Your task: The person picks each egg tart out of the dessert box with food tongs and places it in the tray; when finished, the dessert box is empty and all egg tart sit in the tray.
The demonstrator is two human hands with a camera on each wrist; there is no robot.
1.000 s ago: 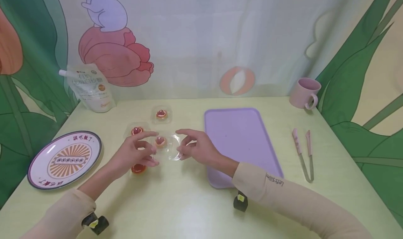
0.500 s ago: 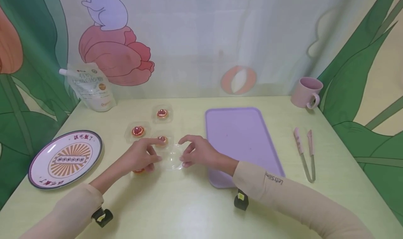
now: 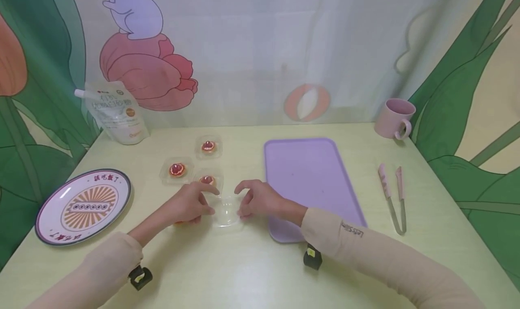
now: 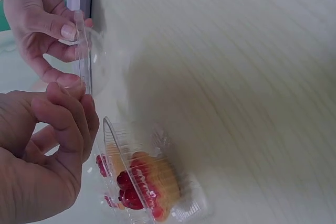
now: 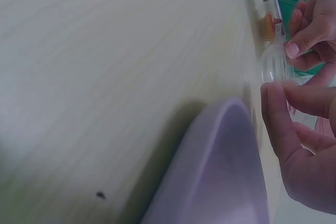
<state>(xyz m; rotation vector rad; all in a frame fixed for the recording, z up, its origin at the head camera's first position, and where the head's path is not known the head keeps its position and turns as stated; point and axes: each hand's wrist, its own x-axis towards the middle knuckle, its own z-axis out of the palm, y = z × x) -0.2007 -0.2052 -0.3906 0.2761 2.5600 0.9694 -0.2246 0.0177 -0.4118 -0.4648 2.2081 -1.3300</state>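
Observation:
Between both hands is a shallow, empty clear plastic container (image 3: 226, 212), held low over the table. My left hand (image 3: 191, 203) pinches its left edge between thumb and fingers. On the opposite edge, my right hand (image 3: 262, 198) has a matching pinch, seen also in the left wrist view where the thumb lies on the rim (image 4: 82, 51). Just beyond the hands, a small red-topped tart (image 3: 207, 180) sits in a clear plastic box. A boxed tart (image 4: 152, 182) close under my left hand is mostly hidden by it in the head view.
Two more boxed tarts stand farther back, one tart (image 3: 177, 169) left of the other tart (image 3: 208, 146). A purple tray (image 3: 304, 173) lies right, beside tongs (image 3: 392, 200) and a pink mug (image 3: 394, 119). At left are a patterned plate (image 3: 85, 207) and a spouted pouch (image 3: 118, 114).
Both hands have brought the clear container nearer the table's front and slightly right. My left hand has shifted right and the container now looks flatter; the tarts and tray stay put.

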